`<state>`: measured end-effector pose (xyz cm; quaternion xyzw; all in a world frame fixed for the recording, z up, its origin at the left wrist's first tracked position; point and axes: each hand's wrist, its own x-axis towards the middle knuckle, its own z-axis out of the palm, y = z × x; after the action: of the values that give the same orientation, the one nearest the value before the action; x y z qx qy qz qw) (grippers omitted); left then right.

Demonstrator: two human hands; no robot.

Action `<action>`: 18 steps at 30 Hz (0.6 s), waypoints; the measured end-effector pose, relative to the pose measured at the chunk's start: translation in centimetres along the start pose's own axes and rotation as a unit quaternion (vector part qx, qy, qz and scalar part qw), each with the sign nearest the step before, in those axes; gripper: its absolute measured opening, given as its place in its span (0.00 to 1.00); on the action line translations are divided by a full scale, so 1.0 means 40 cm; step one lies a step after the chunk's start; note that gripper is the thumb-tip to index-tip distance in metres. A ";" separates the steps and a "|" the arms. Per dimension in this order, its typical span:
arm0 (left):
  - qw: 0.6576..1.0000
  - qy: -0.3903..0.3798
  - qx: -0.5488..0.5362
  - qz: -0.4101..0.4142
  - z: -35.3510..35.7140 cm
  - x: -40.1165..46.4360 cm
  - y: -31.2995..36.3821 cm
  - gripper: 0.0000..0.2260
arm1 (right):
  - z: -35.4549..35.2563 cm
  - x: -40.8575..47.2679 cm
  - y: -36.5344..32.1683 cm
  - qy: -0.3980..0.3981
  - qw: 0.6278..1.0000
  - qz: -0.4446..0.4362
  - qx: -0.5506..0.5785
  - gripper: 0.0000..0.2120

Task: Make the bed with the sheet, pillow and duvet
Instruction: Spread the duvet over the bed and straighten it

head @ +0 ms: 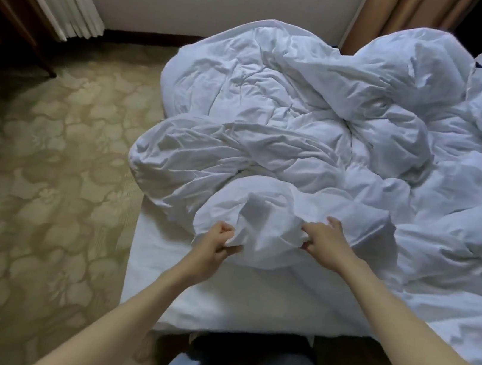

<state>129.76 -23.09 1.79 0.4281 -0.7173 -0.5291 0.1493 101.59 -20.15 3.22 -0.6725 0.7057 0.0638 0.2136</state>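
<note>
From the head view, the duvet (pixel 318 137) lies crumpled over the bed (pixel 216 297), its near edge pinched in the left hand (pixel 218 241) and gripped by the right hand (pixel 323 238); soft, bulky and light, it is probably best held by its corners.

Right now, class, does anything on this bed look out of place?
Yes: the duvet is crumpled in a heap, bulging past the bed's left edge. Both hands, left and right, grip its near edge.
</note>
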 end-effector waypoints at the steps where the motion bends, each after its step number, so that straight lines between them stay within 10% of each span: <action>1: 1.000 0.009 -0.020 -0.003 -0.011 -0.029 -0.009 0.07 | 0.022 -0.019 -0.032 0.008 0.999 0.006 0.035 0.14; 18: 0.980 0.131 -0.061 -0.140 -0.084 -0.292 -0.111 0.10 | 0.175 -0.245 -0.312 -0.069 0.959 0.000 0.274 0.23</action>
<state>140.90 -16.51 1.97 0.5796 -0.5910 -0.5271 0.1924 115.32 -9.54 3.17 -0.5821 0.6796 -0.0860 0.4381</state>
